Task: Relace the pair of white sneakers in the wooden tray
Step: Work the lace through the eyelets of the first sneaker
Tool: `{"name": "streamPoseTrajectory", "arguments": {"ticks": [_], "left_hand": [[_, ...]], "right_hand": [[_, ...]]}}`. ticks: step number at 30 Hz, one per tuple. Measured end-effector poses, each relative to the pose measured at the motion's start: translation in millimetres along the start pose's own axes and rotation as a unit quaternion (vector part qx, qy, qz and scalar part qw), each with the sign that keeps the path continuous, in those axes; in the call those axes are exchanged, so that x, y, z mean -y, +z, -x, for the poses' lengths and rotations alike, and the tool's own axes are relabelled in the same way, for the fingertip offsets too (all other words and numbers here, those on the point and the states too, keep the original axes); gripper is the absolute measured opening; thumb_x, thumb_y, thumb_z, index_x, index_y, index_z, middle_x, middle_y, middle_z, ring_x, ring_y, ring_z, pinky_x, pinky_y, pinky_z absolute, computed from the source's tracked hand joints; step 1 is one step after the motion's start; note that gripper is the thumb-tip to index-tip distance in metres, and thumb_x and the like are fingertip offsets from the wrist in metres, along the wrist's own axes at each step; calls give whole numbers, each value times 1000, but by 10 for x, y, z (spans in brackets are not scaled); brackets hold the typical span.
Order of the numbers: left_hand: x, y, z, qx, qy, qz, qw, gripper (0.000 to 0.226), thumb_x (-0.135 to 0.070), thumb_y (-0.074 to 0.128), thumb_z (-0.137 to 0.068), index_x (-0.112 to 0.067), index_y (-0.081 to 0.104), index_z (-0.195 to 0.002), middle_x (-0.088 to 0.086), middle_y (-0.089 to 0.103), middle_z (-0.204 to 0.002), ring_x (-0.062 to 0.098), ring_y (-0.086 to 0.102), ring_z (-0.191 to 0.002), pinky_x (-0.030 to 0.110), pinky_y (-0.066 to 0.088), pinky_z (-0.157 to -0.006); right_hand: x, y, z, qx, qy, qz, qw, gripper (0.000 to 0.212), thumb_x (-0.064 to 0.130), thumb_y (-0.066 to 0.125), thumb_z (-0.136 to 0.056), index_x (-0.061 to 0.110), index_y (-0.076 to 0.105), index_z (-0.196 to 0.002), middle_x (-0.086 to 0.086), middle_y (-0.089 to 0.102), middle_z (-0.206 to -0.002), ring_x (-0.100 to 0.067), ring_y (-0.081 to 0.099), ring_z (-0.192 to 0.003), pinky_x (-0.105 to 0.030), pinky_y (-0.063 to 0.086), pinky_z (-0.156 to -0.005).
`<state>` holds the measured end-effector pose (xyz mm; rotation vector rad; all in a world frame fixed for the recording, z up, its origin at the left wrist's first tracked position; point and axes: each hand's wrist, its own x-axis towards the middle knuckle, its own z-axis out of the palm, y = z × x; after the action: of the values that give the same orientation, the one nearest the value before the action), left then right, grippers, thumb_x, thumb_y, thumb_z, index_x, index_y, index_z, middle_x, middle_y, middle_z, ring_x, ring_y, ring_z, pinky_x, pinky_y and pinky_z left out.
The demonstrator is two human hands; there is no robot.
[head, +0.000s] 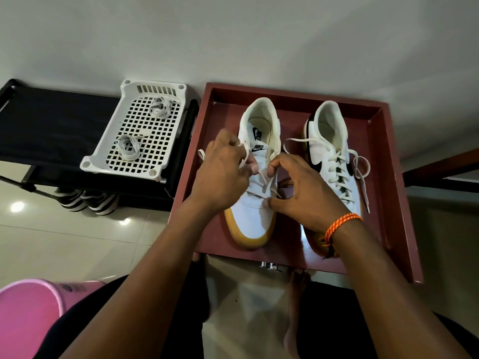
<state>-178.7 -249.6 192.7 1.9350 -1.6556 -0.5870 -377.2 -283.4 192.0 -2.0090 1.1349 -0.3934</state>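
The left sneaker (255, 177) stands in the wooden tray (388, 177) with its toe toward the person, and its lace (263, 181) goes only through the lowest eyelets near the toe. Above that the tongue is bare up to the collar, so this shoe seems to be near the start of its lacing.

The left hand (223, 174) has its fingers curled around one end of the lace and holds it up and to the left side of the shoe. The right hand (300, 187) pinches the other strand between thumb and first finger, just over the middle of the tongue, while its other fingers are bent close to the shoe's side.

Just beside it in the same tray stands the right sneaker (334, 161). It is laced all the way up, but its ends (361, 174) lie loose over the side and are not tied.

To the left of the tray, a white plastic basket (103, 154) rests on a dark rack (46, 125) and holds two coiled laces (160, 107). I judge these are either the old laces or spare ones; I cannot tell which.

As I judge it, roughly half of the task is done: what is left is to cross the lace through the remaining eyelets of the left sneaker, and perhaps to tie both.
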Motion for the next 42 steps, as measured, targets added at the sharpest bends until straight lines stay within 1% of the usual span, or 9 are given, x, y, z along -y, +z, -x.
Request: {"name": "streamPoseTrajectory", "arguments": {"ticks": [3, 7, 15, 22, 25, 28, 32, 38, 42], "left_hand": [[4, -126, -27, 8, -54, 93, 994, 12, -18, 69, -103, -16, 69, -91, -1, 55, -116, 6, 60, -94, 21, 53, -89], [13, -91, -15, 12, -133, 190, 973, 20, -13, 57, -107, -14, 69, -92, 3, 77, -96, 20, 75, -92, 48, 61, -91], [-80, -376, -39, -82, -203, 600, 770, 17, -11, 38, -113, -10, 52, -103, 6, 58, -74, 19, 57, -61, 37, 60, -67], [-121, -498, -6, 47, -149, 737, 658, 24, -22, 44, -108, -18, 52, -85, -5, 23, -72, 8, 15, -58, 20, 20, -47], [-271, -480, 39, 148, -94, 750, 637, 24, -21, 38, -108, -17, 48, -87, -4, 23, -74, 9, 14, -61, 22, 20, -50], [-356, -474, 61, 197, -62, 757, 620, 22, -21, 36, -109, -17, 45, -90, -3, 24, -76, 10, 15, -62, 24, 19, -55], [-187, -590, -1, 122, -75, 726, 673, 26, -24, 38, -108, -19, 47, -84, -2, 19, -77, 11, 11, -63, 30, 9, -60], [-66, -596, -40, 25, -178, 479, 859, 54, -45, 40, -112, -17, 54, -69, -3, 39, -62, 12, 25, -51, 27, 30, -51], [-58, -532, 15, 78, -180, 274, 942, 56, -30, 40, -112, -2, 64, -70, 5, 64, -57, 14, 48, -47, 30, 43, -51]], "right_hand": [[12, -9, 6, -1, 7, -1, 1000, 49, 31, 89, -72, 35, 53, -105, 19, 54, -121, -15, 60, -107, -49, 56, -90], [32, -1, 14, -12, 9, 2, 1000, 43, 34, 86, -76, 34, 53, -104, 19, 54, -119, -12, 59, -107, -48, 56, -90], [58, 40, 31, -25, 16, 15, 999, 39, 34, 85, -82, 34, 54, -105, 18, 50, -124, -12, 58, -112, -47, 56, -92], [197, 315, 19, -119, -48, 107, 986, 54, 44, 81, -86, 34, 60, -135, 5, 13, -173, -20, 15, -158, -38, 21, -122], [361, 425, 9, -144, -97, -24, 985, 81, 31, 85, -84, 26, 42, -153, 5, 37, -165, -17, 35, -152, -36, 30, -125], [491, 499, 32, -4, -64, -328, 942, 62, -2, 83, -85, 19, 53, -135, -4, 72, -122, -20, 69, -115, -44, 56, -101], [458, 336, 43, 139, 12, -361, 922, 29, -3, 75, -93, 2, 67, -121, -9, 66, -71, -24, 57, -63, -29, 48, -60], [231, -159, -34, -68, 32, -367, 927, 16, 7, 66, -95, 4, 74, -82, -13, 54, -56, -17, 46, -46, -24, 32, -42], [256, -211, -13, -56, 10, -347, 936, 23, 10, 60, -92, 1, 71, -74, -12, 55, -56, -21, 46, -44, -24, 28, -43]]}}
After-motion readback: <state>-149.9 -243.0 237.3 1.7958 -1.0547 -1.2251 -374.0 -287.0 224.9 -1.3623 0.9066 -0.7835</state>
